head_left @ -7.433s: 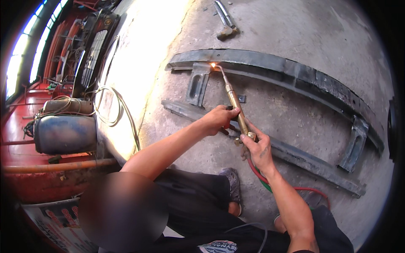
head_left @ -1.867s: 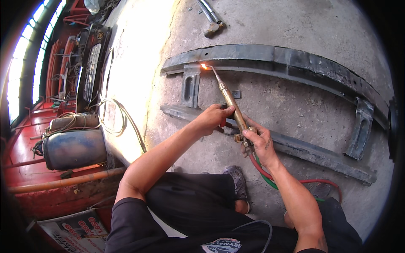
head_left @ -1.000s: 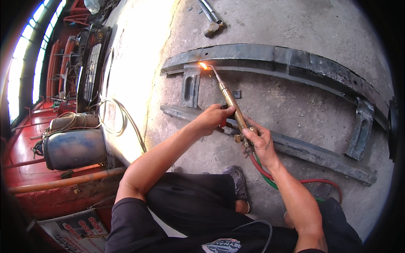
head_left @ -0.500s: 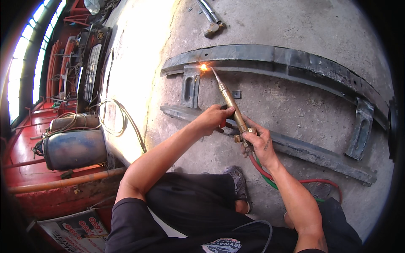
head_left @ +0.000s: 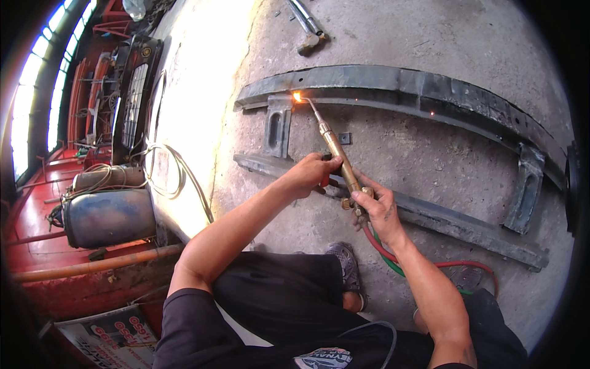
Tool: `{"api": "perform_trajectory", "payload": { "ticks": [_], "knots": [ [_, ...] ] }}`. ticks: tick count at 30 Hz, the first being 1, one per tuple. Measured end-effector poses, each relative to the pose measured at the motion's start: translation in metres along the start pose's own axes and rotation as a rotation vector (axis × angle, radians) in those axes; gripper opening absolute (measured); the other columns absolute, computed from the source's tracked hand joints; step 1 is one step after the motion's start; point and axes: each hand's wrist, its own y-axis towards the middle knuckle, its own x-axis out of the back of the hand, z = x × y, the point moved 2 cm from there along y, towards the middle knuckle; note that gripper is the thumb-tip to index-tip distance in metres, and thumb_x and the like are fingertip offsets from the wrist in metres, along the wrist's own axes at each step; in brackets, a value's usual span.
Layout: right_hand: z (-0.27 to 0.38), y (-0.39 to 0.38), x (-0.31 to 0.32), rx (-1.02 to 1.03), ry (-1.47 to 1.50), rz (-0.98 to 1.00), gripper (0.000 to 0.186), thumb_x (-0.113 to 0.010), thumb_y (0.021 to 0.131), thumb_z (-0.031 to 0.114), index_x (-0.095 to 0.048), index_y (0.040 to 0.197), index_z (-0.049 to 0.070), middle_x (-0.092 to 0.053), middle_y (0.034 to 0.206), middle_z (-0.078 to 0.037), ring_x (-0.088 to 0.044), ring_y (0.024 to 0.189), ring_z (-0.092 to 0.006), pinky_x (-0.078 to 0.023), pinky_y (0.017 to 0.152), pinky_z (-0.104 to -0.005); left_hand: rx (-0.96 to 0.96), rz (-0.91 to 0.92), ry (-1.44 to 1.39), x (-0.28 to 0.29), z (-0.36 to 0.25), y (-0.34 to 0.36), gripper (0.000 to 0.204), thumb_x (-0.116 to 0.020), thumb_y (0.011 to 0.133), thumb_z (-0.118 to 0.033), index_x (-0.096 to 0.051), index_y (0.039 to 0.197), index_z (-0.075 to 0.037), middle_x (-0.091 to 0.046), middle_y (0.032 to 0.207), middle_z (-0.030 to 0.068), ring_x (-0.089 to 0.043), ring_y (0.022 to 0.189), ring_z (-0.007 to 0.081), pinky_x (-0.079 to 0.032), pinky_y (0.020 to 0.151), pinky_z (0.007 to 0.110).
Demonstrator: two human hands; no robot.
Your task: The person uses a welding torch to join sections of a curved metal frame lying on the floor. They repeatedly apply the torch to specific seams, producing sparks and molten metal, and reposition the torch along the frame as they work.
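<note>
My right hand [head_left: 379, 206] is wrapped round the valve end of a brass gas torch [head_left: 335, 146]. Its thin bent tip points at the joint between a long curved metal beam [head_left: 369, 79] and a short slotted bracket [head_left: 278, 129]. A small orange flame [head_left: 298, 97] glows there. My left hand [head_left: 312, 175] is closed on a red-handled tool [head_left: 325, 180], mostly hidden by the fingers, and lies against the torch body. Below the hands runs a straight metal bar [head_left: 455, 220], joined to the beam by a second bracket [head_left: 526, 190] at the right.
Red and green hoses [head_left: 384, 253] trail from the torch to the right past my shoes. Metal tools [head_left: 310, 34] lie on the concrete beyond the beam, and a small square plate [head_left: 345, 138] sits inside the frame. At left stand a blue tank [head_left: 110, 218] and a coiled hose [head_left: 175, 175].
The bright starry glow at the torch tip has shrunk to a smaller orange flame. Tiny sparks now show along the beam to the right. Both hands stay in place.
</note>
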Motion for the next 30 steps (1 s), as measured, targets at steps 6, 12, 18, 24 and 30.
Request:
{"api": "perform_trajectory", "payload": {
  "ticks": [6,12,18,24,30],
  "knots": [
    [0.001,0.0,0.001,0.002,-0.014,-0.001,0.058,-0.06,0.093,0.016,-0.052,0.151,0.008,-0.072,0.089,-0.009,-0.061,0.058,-0.0087,-0.053,0.049,-0.0261,0.014,-0.047,0.156,-0.005,-0.019,-0.015,0.054,-0.051,0.108,-0.044,-0.067,0.118,0.007,-0.063,0.085,0.0122,-0.061,0.081,0.02,-0.05,0.07,0.036],
    [-0.001,0.0,0.0,0.008,0.002,-0.006,0.058,-0.062,0.095,0.019,-0.052,0.151,0.007,-0.073,0.088,-0.009,-0.062,0.059,-0.009,-0.052,0.048,-0.0259,0.011,-0.022,0.105,0.0,-0.006,-0.004,0.053,-0.05,0.109,-0.043,-0.065,0.122,0.007,-0.061,0.085,0.0119,-0.063,0.085,0.0209,-0.051,0.074,0.036],
    [0.003,0.0,0.003,0.006,0.023,0.009,0.06,-0.066,0.097,0.026,-0.051,0.151,0.006,-0.072,0.085,-0.007,-0.062,0.058,-0.0094,-0.051,0.047,-0.0258,0.009,0.005,0.086,0.0,-0.008,-0.001,0.052,-0.05,0.109,-0.041,-0.063,0.125,0.007,-0.058,0.083,0.0103,-0.066,0.094,0.0239,-0.053,0.077,0.037],
    [0.001,0.004,0.005,0.018,0.027,0.033,0.06,-0.065,0.096,0.027,-0.051,0.151,0.006,-0.071,0.083,-0.007,-0.061,0.056,-0.0095,-0.051,0.047,-0.0254,0.02,-0.002,0.045,0.002,-0.002,0.003,0.052,-0.049,0.109,-0.041,-0.062,0.126,0.006,-0.057,0.082,0.0099,-0.066,0.094,0.0237,-0.055,0.08,0.039],
    [0.002,0.004,0.006,0.02,-0.012,0.022,0.062,-0.063,0.095,0.03,-0.05,0.151,0.005,-0.064,0.081,-0.004,-0.062,0.056,-0.0106,-0.051,0.048,-0.0259,0.014,-0.002,0.086,-0.002,-0.012,-0.004,0.053,-0.048,0.11,-0.041,-0.061,0.13,0.006,-0.056,0.082,0.0092,-0.066,0.092,0.0226,-0.055,0.078,0.038]
  ]
}}
